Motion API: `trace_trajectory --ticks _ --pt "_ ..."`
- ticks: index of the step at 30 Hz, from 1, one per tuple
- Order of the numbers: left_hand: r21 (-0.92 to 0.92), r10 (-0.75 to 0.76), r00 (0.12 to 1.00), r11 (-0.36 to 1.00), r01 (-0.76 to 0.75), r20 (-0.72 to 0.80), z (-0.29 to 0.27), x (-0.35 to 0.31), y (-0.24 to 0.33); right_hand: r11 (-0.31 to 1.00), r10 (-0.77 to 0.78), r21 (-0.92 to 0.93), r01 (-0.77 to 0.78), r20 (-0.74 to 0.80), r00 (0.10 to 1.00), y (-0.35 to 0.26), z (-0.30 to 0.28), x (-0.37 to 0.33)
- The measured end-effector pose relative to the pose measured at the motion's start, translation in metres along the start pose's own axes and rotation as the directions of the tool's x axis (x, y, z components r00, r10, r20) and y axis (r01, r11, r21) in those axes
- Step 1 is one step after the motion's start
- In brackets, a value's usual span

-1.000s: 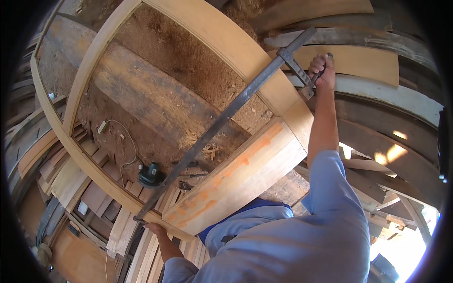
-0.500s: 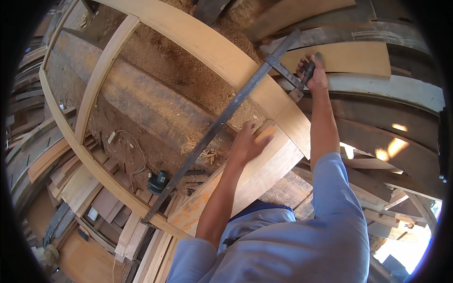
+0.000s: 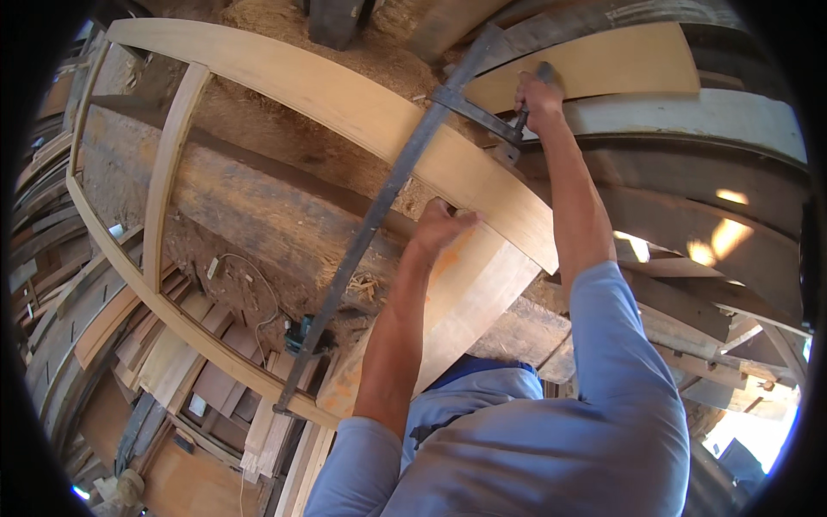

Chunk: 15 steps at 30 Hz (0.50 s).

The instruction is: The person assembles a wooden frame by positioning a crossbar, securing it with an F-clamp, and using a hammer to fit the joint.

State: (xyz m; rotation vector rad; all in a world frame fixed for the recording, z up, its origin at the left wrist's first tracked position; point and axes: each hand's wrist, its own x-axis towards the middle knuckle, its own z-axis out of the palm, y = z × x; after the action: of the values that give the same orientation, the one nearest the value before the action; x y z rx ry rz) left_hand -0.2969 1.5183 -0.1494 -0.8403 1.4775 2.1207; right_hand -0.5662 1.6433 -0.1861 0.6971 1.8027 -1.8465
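A long metal bar clamp [image 3: 379, 202] lies slantwise across a pale wooden frame [image 3: 345, 86]. At the clamp's far right end, my right hand [image 3: 541, 103] is wrapped round its dark screw handle [image 3: 544, 72]. The screw end of the clamp sits beside the frame's outer edge. My left hand [image 3: 441, 227] rests at the corner where a wide rail [image 3: 474, 284] meets the long curved side. Its fingers curl over the rail's inner edge, and the thumb lies along the top. The clamp's other jaw [image 3: 282, 408] reaches the frame's near left side.
A heavy, weathered beam [image 3: 258, 202] runs under the frame. Below the frame's left part, a dark green power tool [image 3: 301, 332] sits among wood shavings, with a pale cord [image 3: 267, 293]. Boards [image 3: 185, 345] are stacked at left, and long planks [image 3: 663, 224] lie at right.
My right hand has moved up and left in view, along with the clamp and frame. My left hand has gone from blurred, spread fingers to curling over the rail at the corner.
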Motion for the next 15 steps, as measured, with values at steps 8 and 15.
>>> trace_trajectory --ticks 8,15 --pt "0.139 -0.111 0.885 0.971 0.193 -0.452 0.013 -0.010 0.019 0.872 0.028 0.443 -0.207 0.377 0.926 0.003 -0.018 -0.005" --pt "0.397 0.146 0.856 0.915 0.073 -0.495 0.014 0.002 -0.005 0.623 -0.187 0.628 -0.466 0.698 0.691 0.021 -0.026 0.020"
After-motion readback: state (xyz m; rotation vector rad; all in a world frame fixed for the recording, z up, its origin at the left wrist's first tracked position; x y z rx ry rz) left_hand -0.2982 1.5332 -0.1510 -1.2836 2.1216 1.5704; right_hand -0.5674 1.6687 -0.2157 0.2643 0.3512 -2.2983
